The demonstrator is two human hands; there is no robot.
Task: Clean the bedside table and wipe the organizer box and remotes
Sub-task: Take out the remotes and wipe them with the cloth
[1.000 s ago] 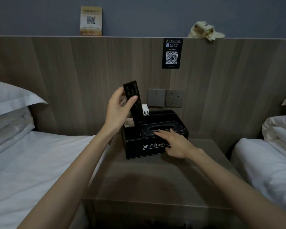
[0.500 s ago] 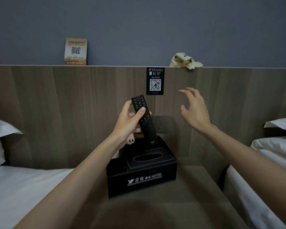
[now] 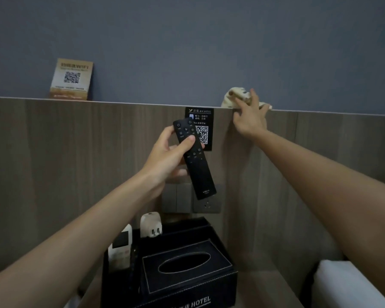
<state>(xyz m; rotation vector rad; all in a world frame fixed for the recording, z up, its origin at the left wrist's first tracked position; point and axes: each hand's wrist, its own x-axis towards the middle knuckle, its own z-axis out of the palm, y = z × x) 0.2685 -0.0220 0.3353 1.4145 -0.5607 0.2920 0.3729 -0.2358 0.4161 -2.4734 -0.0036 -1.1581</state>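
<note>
My left hand (image 3: 167,156) holds a slim black remote (image 3: 195,158) in the air in front of the wooden headboard, buttons facing me. My right hand (image 3: 250,117) reaches up to the headboard ledge and its fingers lie on a crumpled cream cloth (image 3: 233,99) there; whether they have closed on it is unclear. Below stands the black organizer box (image 3: 187,283) with an oval tissue slot and the word HOTEL on its front. A white remote (image 3: 120,250) and a white plug adapter (image 3: 151,224) stand in its left compartments. A strip of the bedside table (image 3: 273,292) shows beside the box.
A WiFi QR card (image 3: 71,79) stands on the ledge at the left. A black QR sign (image 3: 201,127) is fixed to the headboard behind the remote. Wall switches and a socket (image 3: 207,202) sit above the box. A white bed edge (image 3: 347,283) lies at the lower right.
My view has tilted upward. My right hand left the organizer box, rose and reached the cloth on the ledge. My left hand lifted the black remote out of the box.
</note>
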